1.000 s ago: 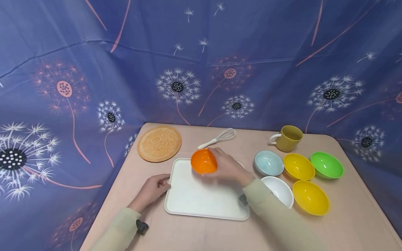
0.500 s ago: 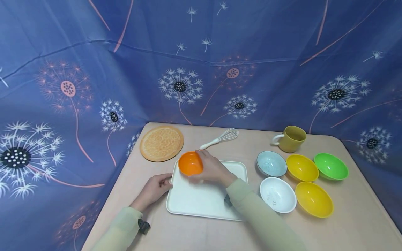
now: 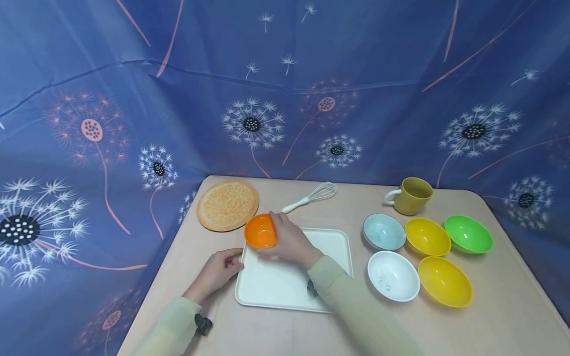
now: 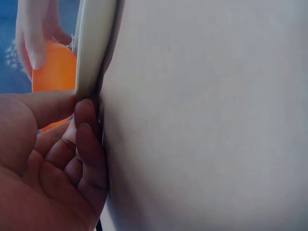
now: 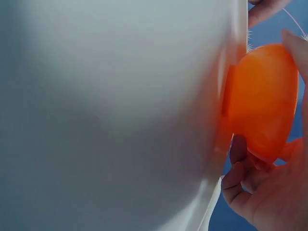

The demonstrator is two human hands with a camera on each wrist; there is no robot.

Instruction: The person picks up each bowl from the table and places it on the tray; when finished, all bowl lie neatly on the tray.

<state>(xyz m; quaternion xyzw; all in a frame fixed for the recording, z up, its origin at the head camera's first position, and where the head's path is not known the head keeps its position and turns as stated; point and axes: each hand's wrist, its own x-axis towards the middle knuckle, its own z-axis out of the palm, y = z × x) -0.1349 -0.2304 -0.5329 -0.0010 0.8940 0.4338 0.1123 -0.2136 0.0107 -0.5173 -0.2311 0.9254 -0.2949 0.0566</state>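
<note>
My right hand (image 3: 291, 240) grips an orange bowl (image 3: 258, 232) by its right side, over the far left corner of the white tray (image 3: 285, 287). In the right wrist view the bowl (image 5: 264, 101) has its base right at the tray's rim (image 5: 236, 29), with fingers spread around its side. My left hand (image 3: 218, 272) is at the tray's left edge. The left wrist view shows the left hand (image 4: 53, 149) pinching the tray's edge (image 4: 96, 48), thumb against the rim and fingers curled under it.
A round wooden-looking board (image 3: 228, 205) lies behind the tray on the left, with a whisk (image 3: 311, 197) to its right. A mustard mug (image 3: 411, 197), a light blue bowl (image 3: 384, 231), a white bowl (image 3: 394, 275), two yellow bowls (image 3: 445, 282) and a green bowl (image 3: 468, 235) stand right.
My right hand has carried the orange bowl leftward across the tray to its far left corner. The left hand has stayed at the tray's left edge.
</note>
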